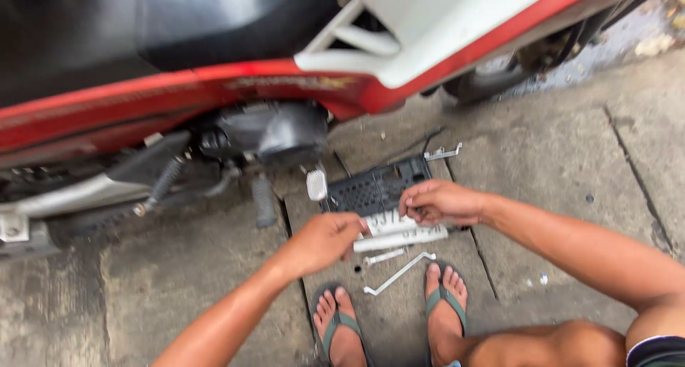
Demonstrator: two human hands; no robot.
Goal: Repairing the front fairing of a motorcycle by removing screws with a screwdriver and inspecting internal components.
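Hands meet at the centre of the frame, seen from my head camera looking straight down at a cracked concrete pavement [571, 167]. My left hand [325, 242] comes in from the lower left and closes its fingers on the near end of a white plastic panel [399, 233] that lies flat on the ground. My right hand [439, 201] reaches in from the right, fingers curled down and pinching at something small on the top edge of that same panel; the motion blur keeps me from telling what it pinches. The two hands are close together, just apart, both on the panel.

Touching the panel on its far side lies a black grid-patterned plastic cover [374, 187], a little above centre. Just below the panel, near my toes, lie a short silver tool [384, 256] and a long thin bent metal wrench [399, 273], side by side on the concrete. Another small metal piece [444, 153] sits above and to the right of the black cover.

My feet, in green flip-flops [446, 299], show at the bottom centre, with a bare knee at the lower right.

Across the top of the frame stands a red and white motorbike [285, 89] with a black seat, its grey exhaust [78, 196] at the left.
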